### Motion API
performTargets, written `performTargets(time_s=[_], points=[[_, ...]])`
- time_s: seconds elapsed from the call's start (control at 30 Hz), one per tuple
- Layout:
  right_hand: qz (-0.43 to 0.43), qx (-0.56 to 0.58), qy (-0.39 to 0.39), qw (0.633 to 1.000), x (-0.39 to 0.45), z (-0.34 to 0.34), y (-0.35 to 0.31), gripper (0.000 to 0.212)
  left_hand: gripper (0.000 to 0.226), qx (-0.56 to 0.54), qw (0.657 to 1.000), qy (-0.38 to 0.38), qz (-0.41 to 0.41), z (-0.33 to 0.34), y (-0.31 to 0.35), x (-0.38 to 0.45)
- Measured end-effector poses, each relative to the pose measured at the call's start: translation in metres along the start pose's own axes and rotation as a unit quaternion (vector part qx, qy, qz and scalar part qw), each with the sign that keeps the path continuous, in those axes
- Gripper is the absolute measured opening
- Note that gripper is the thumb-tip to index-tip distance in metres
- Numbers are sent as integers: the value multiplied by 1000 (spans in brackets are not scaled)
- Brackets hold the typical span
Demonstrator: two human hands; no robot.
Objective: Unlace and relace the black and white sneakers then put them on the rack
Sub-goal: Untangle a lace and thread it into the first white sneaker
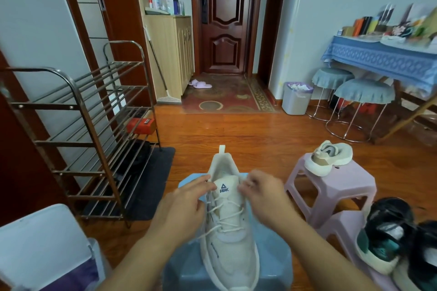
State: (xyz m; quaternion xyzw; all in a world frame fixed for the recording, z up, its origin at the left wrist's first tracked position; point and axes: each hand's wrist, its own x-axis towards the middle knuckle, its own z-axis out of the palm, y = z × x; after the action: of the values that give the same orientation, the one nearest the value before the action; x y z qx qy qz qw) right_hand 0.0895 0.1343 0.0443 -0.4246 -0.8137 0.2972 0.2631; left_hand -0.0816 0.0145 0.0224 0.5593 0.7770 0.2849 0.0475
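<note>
A white sneaker (228, 224) with a PEAK tongue label lies on a blue stool (272, 262), heel pointing away from me. My left hand (186, 201) pinches the white lace at the left top eyelet. My right hand (262, 194) pinches the lace at the right top eyelet. A second white sneaker (328, 158) sits on a pink stool (331, 186) to the right. The black and white sneakers (392, 243) stand on another pink stool at the lower right. The metal shoe rack (78, 130) stands at the left, its upper shelves bare.
A red box (140, 125) lies on a lower rack shelf, above a dark mat (142, 186). A white folding chair (45, 248) is at the lower left. Two covered round stools (364, 94), a bin (296, 98) and a blue-clothed table (383, 59) stand at the right.
</note>
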Motion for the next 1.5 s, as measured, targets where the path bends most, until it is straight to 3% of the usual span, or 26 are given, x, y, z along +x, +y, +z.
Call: performTargets(time_s=[0.07,0.17,0.23,0.37,0.5,0.63,0.7,0.8,0.97,1.13,1.2,1.33,1.5], points=[[114,107,96,983,13,-24,14,27,55,4,1000,3,3,-1,-1,0],[202,95,204,953,23,-47,41,19,57,20,1000,-6,13,2,5,-2],[198,105,165,960,22,-45,44,20,50,25,1000,2,10,6,12,-2],[189,100,-6,977,16,-25,38,22,53,19,1000,-18,12,18,22,0],[223,56,-66,971,17,-16,37,27,54,-40,999,-27,-26,29,25,4],[243,150,-137,949,6,-14,28,20,49,-86,992,-18,-89,27,22,4],[226,129,-163,952,-2,-11,25,20,48,-119,986,-35,-107,25,18,2],[196,95,-134,967,-8,-10,26,19,47,-141,980,-57,-128,23,16,0],[249,66,-99,961,-9,-34,36,6,48,-156,974,-50,-155,27,20,0],[278,8,-174,944,-14,-58,52,10,52,-103,989,-32,-104,32,25,-1],[254,-20,-190,948,-18,-58,53,17,51,-69,993,-16,-96,31,28,-1],[202,0,-143,969,-17,-57,46,23,33,1,999,45,-9,32,38,1],[132,70,-101,984,-20,-35,36,21,17,8,999,17,27,43,48,14]])
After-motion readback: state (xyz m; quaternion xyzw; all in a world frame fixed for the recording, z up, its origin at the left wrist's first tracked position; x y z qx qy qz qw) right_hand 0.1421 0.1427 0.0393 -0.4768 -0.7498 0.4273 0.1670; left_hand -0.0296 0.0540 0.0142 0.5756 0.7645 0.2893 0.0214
